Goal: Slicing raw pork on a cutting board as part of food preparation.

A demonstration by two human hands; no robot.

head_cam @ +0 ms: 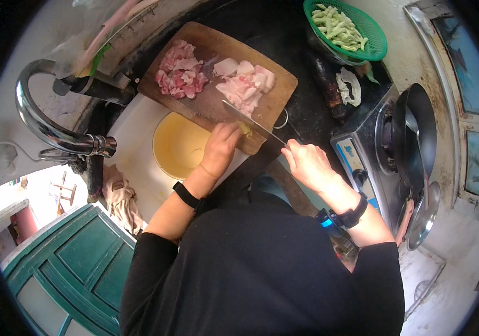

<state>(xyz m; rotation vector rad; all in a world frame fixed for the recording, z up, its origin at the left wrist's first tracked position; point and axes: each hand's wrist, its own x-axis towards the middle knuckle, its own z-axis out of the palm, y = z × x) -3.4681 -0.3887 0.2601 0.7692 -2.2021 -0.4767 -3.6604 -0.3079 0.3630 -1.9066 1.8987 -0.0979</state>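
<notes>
My right hand (pixel 309 163) grips the handle of a kitchen knife (pixel 256 123). Its blade slants up and left across the near corner of a wooden cutting board (pixel 203 107). Under the fingertips of my left hand (pixel 221 147) lies a small yellowish piece (pixel 245 129), perhaps ginger, close beside the blade. I cannot tell whether the left fingers pinch it or only press on it. Beyond the knife sits a pile of pale, fatty sliced meat (pixel 245 86). Redder meat slices (pixel 181 71) are heaped at the board's far left.
A yellow basin (pixel 180 147) stands in the white sink (pixel 136 138) below a chrome faucet (pixel 42 113). At the back right, a green basket (pixel 380 38) holds cut pale-green vegetables. A black wok (pixel 411 138) leans over the gas stove (pixel 359 164) on the right.
</notes>
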